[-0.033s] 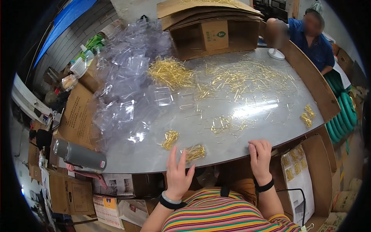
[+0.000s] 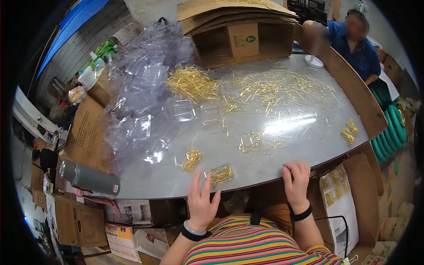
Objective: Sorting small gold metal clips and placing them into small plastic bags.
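My left hand (image 2: 202, 203) is at the table's near edge, fingers spread and holding nothing. Its fingertips reach the near side of a small clear plastic bag filled with gold-coloured wire hooks (image 2: 219, 175); whether they touch it I cannot tell. Just beyond that hand lies a small bunch of gold hooks (image 2: 191, 160). My right hand (image 2: 297, 183) rests on the table edge further right, its fingers loosely bent and the thumb apart, with nothing visible in it. Loose hooks (image 2: 264, 142) lie scattered on the grey tabletop (image 2: 247, 174) beyond both hands.
Clear plastic bags (image 2: 145, 95) heap up at the left, beside a big hook pile (image 2: 192, 84). A grey bottle (image 2: 89, 177) lies at the left edge. Cardboard boxes (image 2: 274, 42) stand at the back. Filled packs (image 2: 338, 187) sit in a carton at right. Another person (image 2: 351, 51) is at far right.
The view has shifted very slightly. Both hands and the things on the table stay where they were.
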Demonstrator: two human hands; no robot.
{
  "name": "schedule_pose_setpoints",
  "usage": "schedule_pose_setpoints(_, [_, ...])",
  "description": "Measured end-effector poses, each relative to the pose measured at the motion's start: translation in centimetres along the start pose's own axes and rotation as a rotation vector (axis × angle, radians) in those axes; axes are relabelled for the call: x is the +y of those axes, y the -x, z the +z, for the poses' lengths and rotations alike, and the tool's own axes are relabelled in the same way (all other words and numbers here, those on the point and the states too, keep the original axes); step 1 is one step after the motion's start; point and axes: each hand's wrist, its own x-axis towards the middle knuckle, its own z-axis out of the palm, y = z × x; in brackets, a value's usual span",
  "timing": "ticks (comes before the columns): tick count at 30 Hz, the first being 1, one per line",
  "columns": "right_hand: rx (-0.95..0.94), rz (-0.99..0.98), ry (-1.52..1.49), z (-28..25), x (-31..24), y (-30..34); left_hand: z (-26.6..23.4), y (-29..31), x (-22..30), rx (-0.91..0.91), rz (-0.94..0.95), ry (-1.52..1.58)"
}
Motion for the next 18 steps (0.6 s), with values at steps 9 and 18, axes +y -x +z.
schedule_pose_setpoints(9, [0.006, 0.195, -0.197, 0.5, -1.4, 3.4, 3.2, -1.9, 3.0, -0.358, 0.444, 0.366])
schedule_pose_setpoints(18, [-0.153, 0.134, -0.318, -0.8, -2.0, 1.4, 5.6, -3.3, 3.6, -0.386, 0.363, 0.266])
